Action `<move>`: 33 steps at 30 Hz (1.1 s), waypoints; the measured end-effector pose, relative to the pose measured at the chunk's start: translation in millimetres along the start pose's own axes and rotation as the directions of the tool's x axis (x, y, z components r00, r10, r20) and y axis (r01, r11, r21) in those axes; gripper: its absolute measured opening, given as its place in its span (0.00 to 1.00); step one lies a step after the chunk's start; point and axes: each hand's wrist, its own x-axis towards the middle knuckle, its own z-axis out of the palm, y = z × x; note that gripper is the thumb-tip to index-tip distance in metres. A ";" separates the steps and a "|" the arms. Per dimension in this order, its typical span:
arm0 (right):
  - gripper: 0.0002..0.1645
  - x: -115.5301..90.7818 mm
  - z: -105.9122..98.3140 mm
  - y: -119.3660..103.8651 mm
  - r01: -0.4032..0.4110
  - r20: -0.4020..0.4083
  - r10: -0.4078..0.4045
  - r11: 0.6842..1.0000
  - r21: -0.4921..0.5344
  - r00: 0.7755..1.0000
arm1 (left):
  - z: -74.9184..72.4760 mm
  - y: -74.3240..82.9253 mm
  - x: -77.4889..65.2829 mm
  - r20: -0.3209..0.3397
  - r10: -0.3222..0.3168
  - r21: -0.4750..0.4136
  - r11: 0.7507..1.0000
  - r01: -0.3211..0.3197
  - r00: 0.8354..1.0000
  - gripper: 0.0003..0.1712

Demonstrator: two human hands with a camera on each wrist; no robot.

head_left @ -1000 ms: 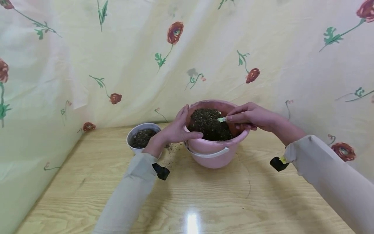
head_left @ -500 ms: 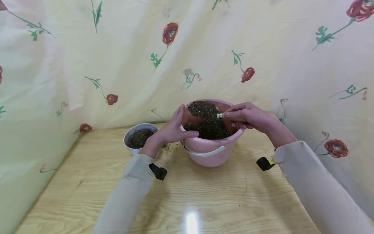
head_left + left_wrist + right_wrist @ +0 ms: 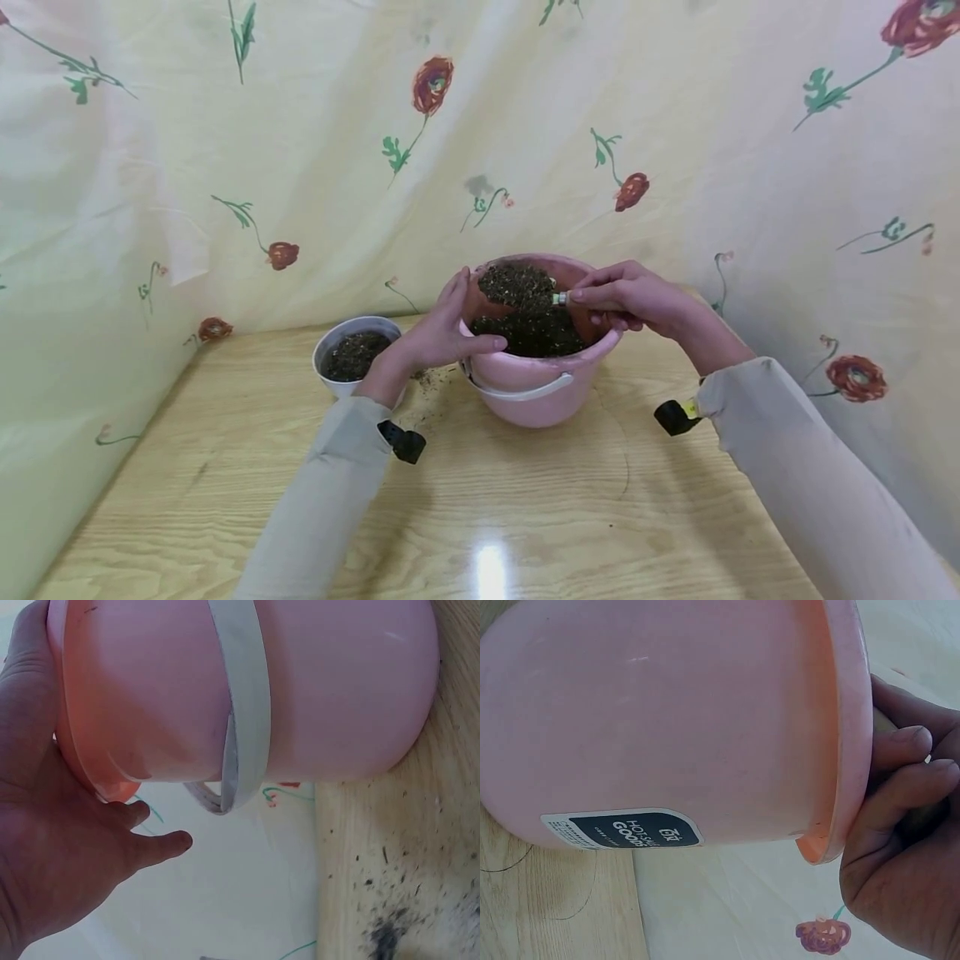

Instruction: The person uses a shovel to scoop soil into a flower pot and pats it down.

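Observation:
A pink bucket [image 3: 536,412] with a white handle stands on the table, partly filled with dark soil [image 3: 536,337]. My left hand [image 3: 435,333] grips its rim at the left, thumb lying over the near edge. Inside the bucket's right side, my right hand [image 3: 633,302] holds a small trowel [image 3: 560,298] by its handle, which also shows between the curled fingers [image 3: 900,795] in the right wrist view. A heap of soil [image 3: 517,286] covers the trowel's blade, above the lower soil. The bucket's wall hides the blade in both wrist views.
Left of the bucket stands a white pot [image 3: 341,388] with soil in it, partly behind my left wrist. Crumbs of soil [image 3: 386,937] lie on the wooden table [image 3: 480,500] between the two. A flowered curtain [image 3: 337,167] hangs close behind.
The trowel has lifted a heap of soil up toward the bucket's far left side. My left hand keeps its grip on the rim. The whole head view has shifted slightly.

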 end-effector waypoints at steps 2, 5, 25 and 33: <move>0.19 -0.6 0.2 -0.5 0.002 0.003 -0.002 1.000 0.006 1.000 | 1.6 -1.0 -0.9 -0.022 0.004 -0.002 1.000 -0.004 1.000 0.68; 0.18 0.2 0.8 0.1 0.008 0.013 -0.008 1.000 0.020 1.000 | 3.7 -3.9 -3.5 -0.056 0.014 -0.003 1.000 -0.015 0.998 0.66; 0.18 -14.0 32.6 -23.6 0.067 0.062 -0.074 0.993 0.098 0.995 | -12.1 -20.0 -48.1 -0.129 0.023 0.138 0.990 -0.005 0.991 0.71; 0.20 -11.5 45.6 -37.2 0.067 0.053 -0.072 0.994 0.083 0.996 | -15.9 -27.5 -61.8 -0.122 0.047 0.170 0.985 -0.025 0.991 0.70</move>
